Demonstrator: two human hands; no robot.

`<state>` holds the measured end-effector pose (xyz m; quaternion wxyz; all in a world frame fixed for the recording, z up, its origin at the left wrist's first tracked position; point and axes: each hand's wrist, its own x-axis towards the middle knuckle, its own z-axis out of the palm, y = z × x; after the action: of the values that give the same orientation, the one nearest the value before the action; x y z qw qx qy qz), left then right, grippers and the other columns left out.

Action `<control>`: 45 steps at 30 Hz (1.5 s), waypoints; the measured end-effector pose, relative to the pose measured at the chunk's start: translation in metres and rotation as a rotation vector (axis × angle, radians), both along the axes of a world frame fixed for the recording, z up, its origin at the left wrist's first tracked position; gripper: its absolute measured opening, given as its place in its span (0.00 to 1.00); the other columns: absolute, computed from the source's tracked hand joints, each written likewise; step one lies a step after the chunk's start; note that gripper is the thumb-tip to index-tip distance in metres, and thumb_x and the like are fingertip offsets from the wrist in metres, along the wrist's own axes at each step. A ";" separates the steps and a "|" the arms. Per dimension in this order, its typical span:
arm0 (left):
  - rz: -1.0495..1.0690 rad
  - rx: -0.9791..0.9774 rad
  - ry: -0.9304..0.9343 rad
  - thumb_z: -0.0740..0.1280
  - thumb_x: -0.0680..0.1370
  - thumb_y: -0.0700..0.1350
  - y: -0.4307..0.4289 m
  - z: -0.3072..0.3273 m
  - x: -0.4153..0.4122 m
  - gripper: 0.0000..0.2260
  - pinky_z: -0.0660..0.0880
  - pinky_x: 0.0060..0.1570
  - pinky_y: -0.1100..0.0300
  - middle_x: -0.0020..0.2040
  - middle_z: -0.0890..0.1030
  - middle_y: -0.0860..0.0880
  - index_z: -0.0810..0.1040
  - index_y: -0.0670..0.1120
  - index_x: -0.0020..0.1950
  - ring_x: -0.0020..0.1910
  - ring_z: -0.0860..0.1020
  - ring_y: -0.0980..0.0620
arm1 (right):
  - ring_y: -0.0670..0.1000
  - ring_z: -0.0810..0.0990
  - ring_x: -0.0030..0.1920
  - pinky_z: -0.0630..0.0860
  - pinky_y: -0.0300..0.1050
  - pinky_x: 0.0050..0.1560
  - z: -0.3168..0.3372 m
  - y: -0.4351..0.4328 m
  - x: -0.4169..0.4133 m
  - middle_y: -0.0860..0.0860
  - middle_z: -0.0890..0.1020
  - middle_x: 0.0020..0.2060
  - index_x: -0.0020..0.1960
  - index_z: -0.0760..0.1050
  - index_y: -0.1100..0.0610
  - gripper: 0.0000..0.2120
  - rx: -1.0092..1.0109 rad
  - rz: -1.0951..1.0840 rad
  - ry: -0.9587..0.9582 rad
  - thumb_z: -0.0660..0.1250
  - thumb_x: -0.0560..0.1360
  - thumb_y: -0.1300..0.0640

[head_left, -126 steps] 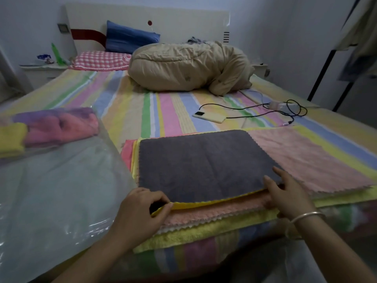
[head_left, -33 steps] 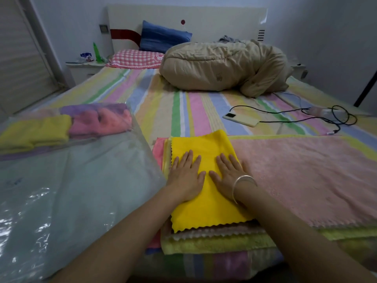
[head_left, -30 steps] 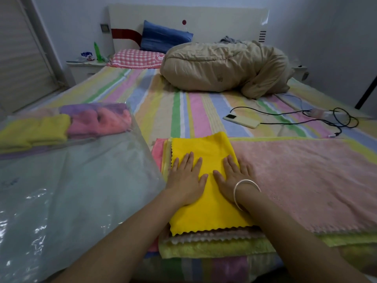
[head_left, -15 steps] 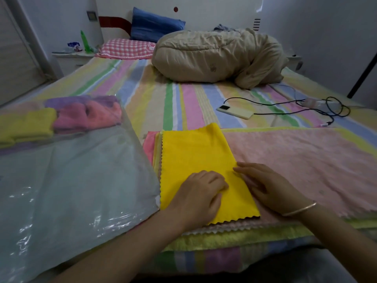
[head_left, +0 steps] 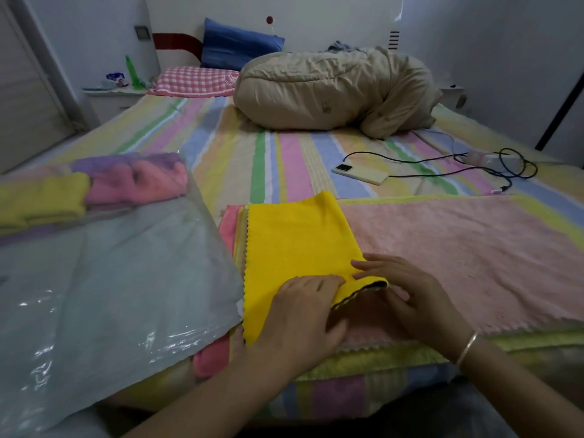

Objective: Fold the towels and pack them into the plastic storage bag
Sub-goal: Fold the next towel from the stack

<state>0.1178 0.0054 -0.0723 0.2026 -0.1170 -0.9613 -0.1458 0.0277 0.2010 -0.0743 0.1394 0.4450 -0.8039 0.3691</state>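
The yellow towel (head_left: 297, 245) lies folded into a narrow oblong with a zigzag-cut edge, on top of a flat stack of towels at the near edge of the bed (head_left: 252, 159). Its near right corner is raised off the stack and shows a dark grey underside. Directly under it spreads a wide pink towel (head_left: 458, 254) with the same pinked edge, and below that a pale yellow-green towel (head_left: 379, 355); a coral one (head_left: 211, 355) pokes out at the near left. The plastic storage bag (head_left: 110, 279) lies just to the left, clear and crinkled, its edge overlapping the stack. Its far end already holds folded towels (head_left: 136, 181): yellow, pink and purple, side by side.

A rabbit emblem sits on the pink checked pillow (head_left: 196, 82) at the headboard. A small mark on the bundled beige quilt (head_left: 331, 90) is too small to read.

The left hand (head_left: 303, 314) has curled fingers on the yellow towel's near edge and its thumb tucked below — it pinches the cloth. The right hand (head_left: 410, 298), a thin bracelet (head_left: 466, 347) on its wrist, holds the raised corner with its forefinger on top and its other fingers curled under the cloth; its thumb cannot be made out. The two hands almost meet at that corner.

Farther up the striped sheet a phone (head_left: 360, 173) lies plugged into a black cable (head_left: 442, 159).
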 end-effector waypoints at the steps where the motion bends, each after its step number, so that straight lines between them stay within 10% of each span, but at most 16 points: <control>1: 0.029 -0.019 0.033 0.68 0.70 0.50 -0.005 0.001 0.003 0.21 0.75 0.46 0.55 0.52 0.81 0.52 0.75 0.51 0.62 0.49 0.79 0.49 | 0.47 0.73 0.66 0.73 0.53 0.61 0.002 -0.001 0.000 0.45 0.79 0.61 0.59 0.79 0.53 0.15 -0.034 -0.017 -0.034 0.62 0.75 0.63; 7: 0.109 0.195 0.034 0.65 0.64 0.40 -0.066 0.016 0.022 0.19 0.74 0.40 0.62 0.50 0.82 0.57 0.79 0.53 0.53 0.45 0.79 0.52 | 0.44 0.78 0.61 0.75 0.43 0.59 0.015 0.004 0.005 0.44 0.79 0.60 0.61 0.78 0.49 0.16 -0.095 -0.090 -0.136 0.59 0.78 0.45; 12: -0.021 0.688 -0.099 0.67 0.72 0.47 -0.090 0.038 0.034 0.10 0.73 0.43 0.68 0.44 0.84 0.59 0.84 0.56 0.50 0.43 0.82 0.59 | 0.46 0.80 0.39 0.74 0.43 0.38 0.032 0.003 0.021 0.43 0.81 0.41 0.55 0.77 0.41 0.15 -0.121 -0.066 -0.132 0.55 0.78 0.38; 21: -0.041 0.966 -0.308 0.70 0.67 0.62 -0.068 0.046 0.061 0.13 0.80 0.47 0.59 0.46 0.85 0.56 0.84 0.60 0.49 0.48 0.83 0.56 | 0.39 0.81 0.48 0.76 0.34 0.43 0.050 0.010 0.055 0.39 0.83 0.48 0.55 0.78 0.39 0.17 -0.234 -0.022 -0.342 0.59 0.73 0.33; 27: 0.337 0.659 -0.146 0.68 0.77 0.52 -0.069 0.036 0.002 0.14 0.70 0.36 0.50 0.42 0.82 0.43 0.79 0.43 0.40 0.38 0.78 0.46 | 0.47 0.72 0.29 0.65 0.45 0.30 0.034 -0.022 0.007 0.49 0.74 0.27 0.41 0.76 0.55 0.14 -0.149 -0.424 -0.387 0.63 0.76 0.46; 31: 0.443 0.446 -0.190 0.66 0.79 0.51 -0.077 0.021 -0.044 0.14 0.64 0.32 0.54 0.32 0.70 0.50 0.69 0.49 0.36 0.40 0.74 0.41 | 0.57 0.78 0.43 0.64 0.45 0.37 0.022 -0.048 -0.042 0.54 0.79 0.36 0.41 0.76 0.57 0.14 0.064 -0.642 -0.389 0.63 0.78 0.47; 35: 0.532 0.300 -0.296 0.63 0.80 0.55 -0.086 0.002 -0.064 0.20 0.76 0.49 0.50 0.57 0.79 0.44 0.74 0.44 0.65 0.54 0.77 0.42 | 0.60 0.79 0.50 0.70 0.47 0.43 0.006 -0.058 -0.064 0.58 0.83 0.47 0.47 0.79 0.59 0.17 0.231 -0.718 -0.464 0.62 0.78 0.46; 42: 0.587 0.042 -0.106 0.62 0.80 0.50 -0.071 0.024 -0.060 0.20 0.72 0.45 0.52 0.64 0.74 0.49 0.64 0.50 0.71 0.58 0.76 0.43 | 0.61 0.78 0.51 0.74 0.49 0.48 -0.002 -0.061 -0.060 0.59 0.82 0.49 0.50 0.78 0.59 0.18 0.223 -0.747 -0.433 0.60 0.79 0.44; 45: 0.397 -0.002 0.029 0.62 0.79 0.47 -0.045 0.040 -0.055 0.20 0.68 0.62 0.49 0.71 0.70 0.48 0.69 0.48 0.71 0.67 0.70 0.44 | 0.61 0.79 0.51 0.73 0.48 0.47 -0.001 -0.063 -0.056 0.58 0.82 0.49 0.49 0.77 0.58 0.17 0.220 -0.760 -0.428 0.60 0.79 0.44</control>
<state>0.0628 -0.0399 -0.0319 0.2410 0.0725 -0.9626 -0.1005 -0.0284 0.1378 -0.0750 0.0477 0.0439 -0.9555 0.2879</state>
